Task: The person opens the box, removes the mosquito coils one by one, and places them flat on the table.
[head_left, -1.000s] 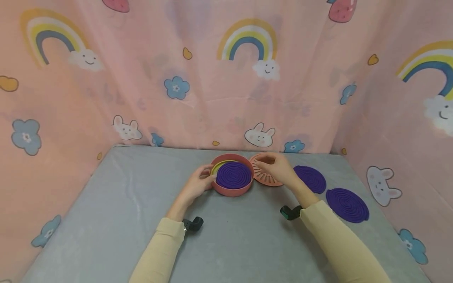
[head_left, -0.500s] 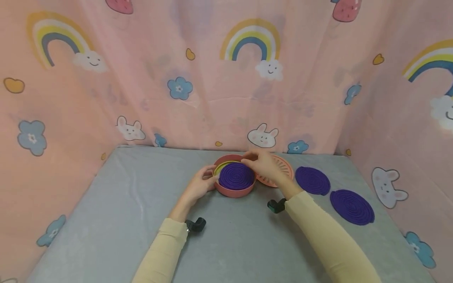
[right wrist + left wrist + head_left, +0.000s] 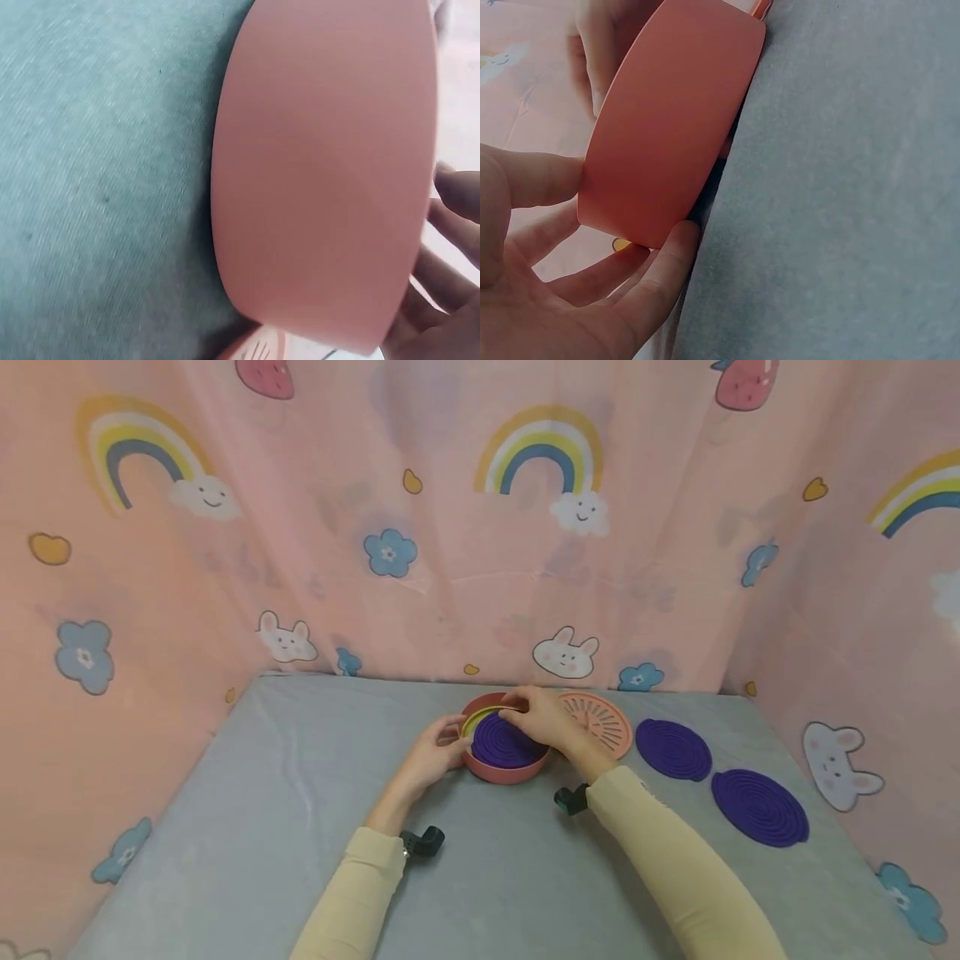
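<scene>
A round pink container (image 3: 504,775) stands on the grey worktop (image 3: 487,877), near its far edge. Inside the container lies a purple ridged disc (image 3: 501,747), with the curved edge of a yellow piece (image 3: 471,723) showing beside it on the container's far left.

The hands are apart, one at each side of the container. The left hand (image 3: 431,755) grips the container's left side, its thumb at the rim and other fingers lower on the wall, towards the base. The right hand (image 3: 544,717) reaches over the container's far right rim, fingers bent down at the purple disc's far edge; whether they pinch anything I cannot tell.

Just right of the container, partly behind the right forearm, lies a slotted pale orange lid (image 3: 611,727). Farther right of the container lie a second purple disc (image 3: 673,749) and, nearer the wearer, a third purple disc (image 3: 760,807), both flat on the worktop. Behind the container hangs a pink curtain (image 3: 450,610) printed with rainbows, flowers and rabbits. Nearer the wearer than the container are two pale yellow sleeves (image 3: 348,893).
</scene>
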A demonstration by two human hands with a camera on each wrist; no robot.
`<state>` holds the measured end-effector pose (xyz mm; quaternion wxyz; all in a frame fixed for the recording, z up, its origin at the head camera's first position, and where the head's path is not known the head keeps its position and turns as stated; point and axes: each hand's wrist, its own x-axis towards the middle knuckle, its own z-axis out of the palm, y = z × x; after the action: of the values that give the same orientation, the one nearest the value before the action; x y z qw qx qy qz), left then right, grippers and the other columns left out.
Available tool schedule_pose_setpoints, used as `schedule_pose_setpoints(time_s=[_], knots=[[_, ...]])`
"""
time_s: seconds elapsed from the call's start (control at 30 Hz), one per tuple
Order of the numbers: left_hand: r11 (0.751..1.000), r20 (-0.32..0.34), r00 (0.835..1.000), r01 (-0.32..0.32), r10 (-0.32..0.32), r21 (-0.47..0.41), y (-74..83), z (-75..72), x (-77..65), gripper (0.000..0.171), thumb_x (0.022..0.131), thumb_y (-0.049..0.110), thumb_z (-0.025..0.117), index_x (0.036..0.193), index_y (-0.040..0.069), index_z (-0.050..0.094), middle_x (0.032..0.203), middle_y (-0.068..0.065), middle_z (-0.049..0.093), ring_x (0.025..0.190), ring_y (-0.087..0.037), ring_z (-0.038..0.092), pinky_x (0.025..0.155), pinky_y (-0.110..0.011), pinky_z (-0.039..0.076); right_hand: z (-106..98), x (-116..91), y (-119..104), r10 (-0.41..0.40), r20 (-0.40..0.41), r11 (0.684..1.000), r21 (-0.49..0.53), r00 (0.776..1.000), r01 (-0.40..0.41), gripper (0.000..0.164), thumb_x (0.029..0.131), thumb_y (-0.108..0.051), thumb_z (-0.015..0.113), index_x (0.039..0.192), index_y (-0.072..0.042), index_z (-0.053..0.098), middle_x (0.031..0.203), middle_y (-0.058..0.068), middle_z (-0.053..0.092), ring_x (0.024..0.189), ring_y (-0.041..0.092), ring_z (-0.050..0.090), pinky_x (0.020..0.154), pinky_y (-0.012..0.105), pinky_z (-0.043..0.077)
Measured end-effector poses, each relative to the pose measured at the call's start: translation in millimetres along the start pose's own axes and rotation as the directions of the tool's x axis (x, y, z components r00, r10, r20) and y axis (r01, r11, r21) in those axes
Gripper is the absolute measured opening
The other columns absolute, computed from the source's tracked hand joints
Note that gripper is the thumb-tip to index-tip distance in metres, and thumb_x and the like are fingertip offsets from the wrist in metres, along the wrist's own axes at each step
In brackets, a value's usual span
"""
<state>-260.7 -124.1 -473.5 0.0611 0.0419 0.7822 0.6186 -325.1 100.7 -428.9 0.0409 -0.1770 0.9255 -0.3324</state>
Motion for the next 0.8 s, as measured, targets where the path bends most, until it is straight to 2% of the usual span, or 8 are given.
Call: schedule_pose_setpoints(time_s=[0.17, 0.4, 0.7, 0.8], knots=[[1.000, 0.007, 1.000, 0.002, -0.002, -0.025, -0.5, 0.8, 0.2, 0.048, 0.100, 0.022, 0.066, 0.146, 0.011, 0.054, 0.144, -0.022, 0.051, 0.133, -0.038, 0.051, 0.096, -0.043, 0.056, 8.9, 7.3, -0.6, -0.005, 0.039, 0.999, -0.036, 0.999, 0.007, 0.039, 0.100, -0.027, 0.067, 0.132, -0.005, 0.066, 0.132, 0.014, 0.064, 0.126, 0.032, 0.057, 0.109, 0.051, 0.044], [1.000, 0.020, 1.000, 0.004, -0.004, -0.012, 0.0, 0.3, -1.3, 0.048, 0.101, 0.022, 0.065, 0.146, 0.010, 0.053, 0.144, -0.022, 0.050, 0.133, -0.038, 0.051, 0.095, -0.042, 0.056, 17.4, 9.0, -1.6, 0.010, 0.082, 0.995, -0.098, 0.997, -0.002, 0.039, 0.100, -0.027, 0.067, 0.132, -0.005, 0.065, 0.134, 0.014, 0.064, 0.130, 0.033, 0.055, 0.112, 0.052, 0.041], [1.000, 0.014, 1.000, 0.002, -0.002, -0.030, 1.9, 0.1, -2.4, 0.047, 0.102, 0.020, 0.064, 0.146, 0.009, 0.052, 0.145, -0.024, 0.049, 0.133, -0.039, 0.051, 0.095, -0.044, 0.057, 15.2, 5.1, -4.6, -0.003, 0.067, 0.996, -0.094, 0.998, 0.009, 0.031, 0.099, -0.021, 0.068, 0.125, -0.004, 0.068, 0.129, 0.015, 0.066, 0.124, 0.032, 0.058, 0.109, 0.052, 0.044], [1.000, 0.011, 1.000, 0.002, -0.002, -0.009, 2.0, 0.1, -2.9, 0.047, 0.102, 0.021, 0.064, 0.146, 0.010, 0.053, 0.145, -0.024, 0.050, 0.133, -0.039, 0.051, 0.095, -0.044, 0.056, 14.1, 3.6, -3.7, 0.001, 0.061, 0.996, -0.084, 0.998, 0.004, 0.029, 0.098, -0.020, 0.069, 0.123, -0.006, 0.070, 0.129, 0.014, 0.066, 0.124, 0.032, 0.058, 0.109, 0.052, 0.044]])
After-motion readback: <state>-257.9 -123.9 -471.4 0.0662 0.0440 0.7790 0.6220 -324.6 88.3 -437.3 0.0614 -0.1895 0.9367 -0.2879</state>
